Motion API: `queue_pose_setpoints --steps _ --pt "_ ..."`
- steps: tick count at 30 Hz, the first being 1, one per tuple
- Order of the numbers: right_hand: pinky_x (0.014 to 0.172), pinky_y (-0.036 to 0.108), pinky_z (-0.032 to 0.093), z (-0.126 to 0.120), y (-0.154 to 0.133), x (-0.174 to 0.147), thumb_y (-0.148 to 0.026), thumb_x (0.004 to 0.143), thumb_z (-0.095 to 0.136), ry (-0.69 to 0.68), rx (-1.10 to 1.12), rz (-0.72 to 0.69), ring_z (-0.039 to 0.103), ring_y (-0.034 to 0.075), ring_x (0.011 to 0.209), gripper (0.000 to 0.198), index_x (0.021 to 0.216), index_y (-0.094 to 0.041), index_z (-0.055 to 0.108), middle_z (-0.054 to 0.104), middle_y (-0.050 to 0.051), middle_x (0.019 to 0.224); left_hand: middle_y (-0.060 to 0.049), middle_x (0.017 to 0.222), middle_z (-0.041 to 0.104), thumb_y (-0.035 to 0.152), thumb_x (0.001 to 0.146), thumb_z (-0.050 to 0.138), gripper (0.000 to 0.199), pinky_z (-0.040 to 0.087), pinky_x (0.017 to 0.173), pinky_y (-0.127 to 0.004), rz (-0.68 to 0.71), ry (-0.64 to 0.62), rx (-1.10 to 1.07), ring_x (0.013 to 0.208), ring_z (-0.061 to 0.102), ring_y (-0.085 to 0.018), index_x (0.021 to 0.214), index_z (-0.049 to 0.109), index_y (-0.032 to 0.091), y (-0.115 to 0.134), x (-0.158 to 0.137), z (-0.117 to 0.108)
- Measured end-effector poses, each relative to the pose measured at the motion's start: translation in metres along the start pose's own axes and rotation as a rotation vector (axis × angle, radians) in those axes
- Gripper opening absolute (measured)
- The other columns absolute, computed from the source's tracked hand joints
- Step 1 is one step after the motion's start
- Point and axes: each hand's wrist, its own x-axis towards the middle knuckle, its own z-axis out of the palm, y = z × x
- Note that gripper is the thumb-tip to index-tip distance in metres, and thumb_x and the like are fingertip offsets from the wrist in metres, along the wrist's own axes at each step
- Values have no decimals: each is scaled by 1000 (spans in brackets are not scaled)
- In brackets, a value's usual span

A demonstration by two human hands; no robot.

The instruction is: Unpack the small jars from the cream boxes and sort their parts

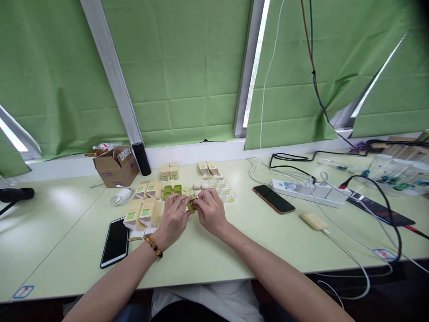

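A small olive-green container (192,204) is pinched between my two hands, just above the table. My left hand (173,218) closes its fingertips on the near left side of it. On the other side, my right hand (212,213) has its thumb and fingers pressed to it, hiding part of its shape. Several similar green containers (167,192) stand just beyond my left fingers. Tiny yellowish pieces (185,191) and pale small cylinders (196,186) lie past my hands. Clear round plastic cups (229,196) are grouped beyond my right hand.
Small beige cartons with green labels (150,211) lie left of my hands; more cartons (170,171) stand behind. Phones (114,242) (274,199) flank the work area. At right are a white power strip (310,192), a cream mouse-like device (314,221) and loose cables. A cardboard box (115,170) sits back left.
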Motion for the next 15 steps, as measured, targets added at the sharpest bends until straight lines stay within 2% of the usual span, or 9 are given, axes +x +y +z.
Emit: queue_pose_setpoints --steps 15 --pt "71 35 40 0 1 -1 -12 97 61 50 -9 -64 49 23 86 18 84 -20 71 59 7 82 -13 124 69 16 96 66 48 50 106 -52 -19 47 -7 118 53 -31 143 57 20 -1 1 0"
